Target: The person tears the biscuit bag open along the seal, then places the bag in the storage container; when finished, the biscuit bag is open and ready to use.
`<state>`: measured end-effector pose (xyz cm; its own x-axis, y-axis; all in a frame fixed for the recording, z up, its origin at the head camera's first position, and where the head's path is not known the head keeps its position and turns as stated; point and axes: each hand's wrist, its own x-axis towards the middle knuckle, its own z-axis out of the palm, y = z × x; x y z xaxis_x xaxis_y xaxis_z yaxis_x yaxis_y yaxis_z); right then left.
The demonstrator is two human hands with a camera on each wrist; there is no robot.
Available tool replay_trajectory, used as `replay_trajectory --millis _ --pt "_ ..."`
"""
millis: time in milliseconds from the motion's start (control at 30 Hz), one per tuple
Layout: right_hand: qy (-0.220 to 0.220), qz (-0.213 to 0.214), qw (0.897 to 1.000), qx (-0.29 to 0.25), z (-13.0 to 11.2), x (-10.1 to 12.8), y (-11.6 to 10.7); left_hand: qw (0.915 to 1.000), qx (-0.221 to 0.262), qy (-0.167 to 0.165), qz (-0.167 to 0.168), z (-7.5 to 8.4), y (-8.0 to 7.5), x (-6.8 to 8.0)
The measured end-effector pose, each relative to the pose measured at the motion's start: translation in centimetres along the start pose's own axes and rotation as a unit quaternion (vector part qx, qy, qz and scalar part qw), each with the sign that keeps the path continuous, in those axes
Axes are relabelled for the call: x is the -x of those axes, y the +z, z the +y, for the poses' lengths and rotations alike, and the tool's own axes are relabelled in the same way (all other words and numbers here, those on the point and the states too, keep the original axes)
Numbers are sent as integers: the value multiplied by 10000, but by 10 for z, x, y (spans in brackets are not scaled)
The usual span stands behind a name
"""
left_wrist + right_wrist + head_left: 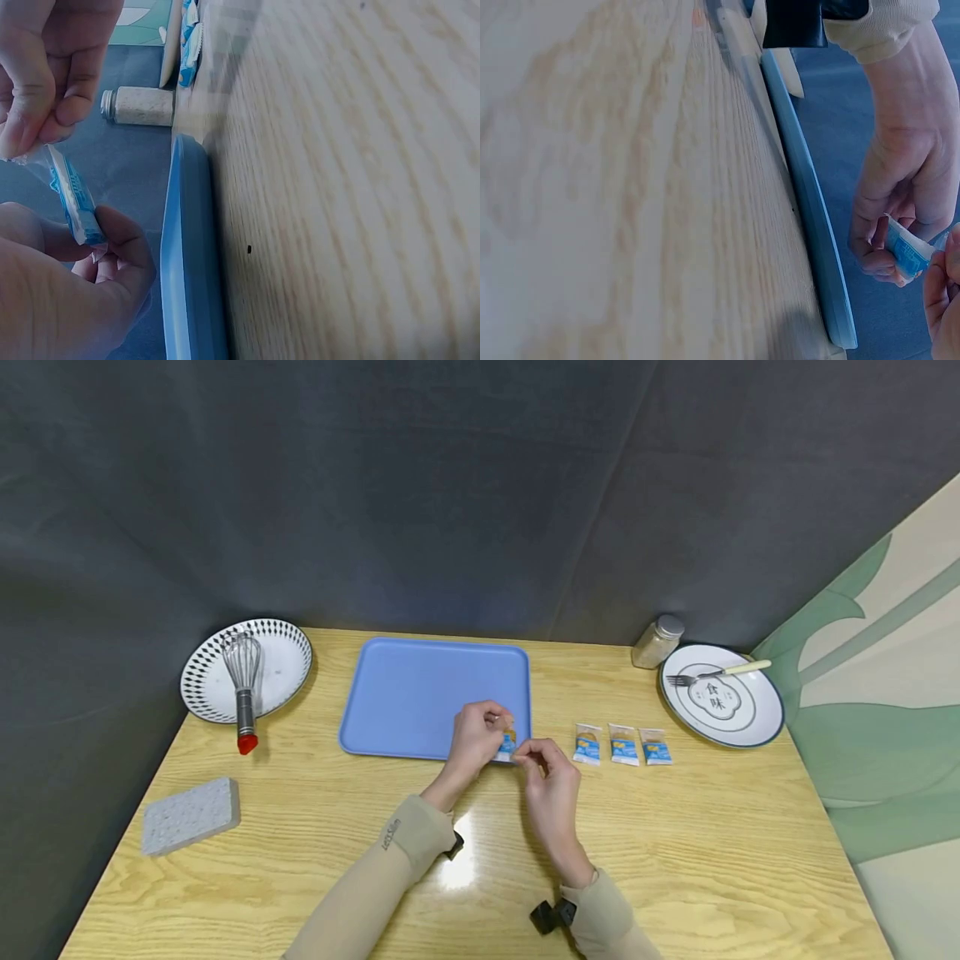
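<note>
Both hands hold one small blue-and-white snack packet just above the near right corner of the blue tray. My left hand grips the packet's body. My right hand pinches its clear end. In the left wrist view the packet stands on edge between the left hand below and the right hand above. In the right wrist view the packet sits in the left hand, beside the tray's rim. Three more packets lie in a row to the right.
A white plate with a fork and a small jar stand at the back right. At the back left, a patterned plate carries a whisk. A grey sponge lies front left.
</note>
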<state>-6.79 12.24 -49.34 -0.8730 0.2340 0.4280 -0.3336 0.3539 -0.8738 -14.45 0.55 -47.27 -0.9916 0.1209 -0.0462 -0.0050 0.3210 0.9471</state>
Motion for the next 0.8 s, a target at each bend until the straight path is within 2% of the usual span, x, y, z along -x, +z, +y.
replay_trajectory --millis 233,433,600,800 --pt "107 21 9999 -39 -4 11 1 10000 -36 63 -8 -6 -1 -2" --pt "-28 -139 9999 1 -12 21 7 9999 64 53 152 -13 -12 -5" --pt "416 89 9989 -216 -11 11 4 9998 67 126 121 -16 -15 -5" --pt "618 94 9974 -349 -6 -9 -1 9998 162 45 -46 -15 -15 0"
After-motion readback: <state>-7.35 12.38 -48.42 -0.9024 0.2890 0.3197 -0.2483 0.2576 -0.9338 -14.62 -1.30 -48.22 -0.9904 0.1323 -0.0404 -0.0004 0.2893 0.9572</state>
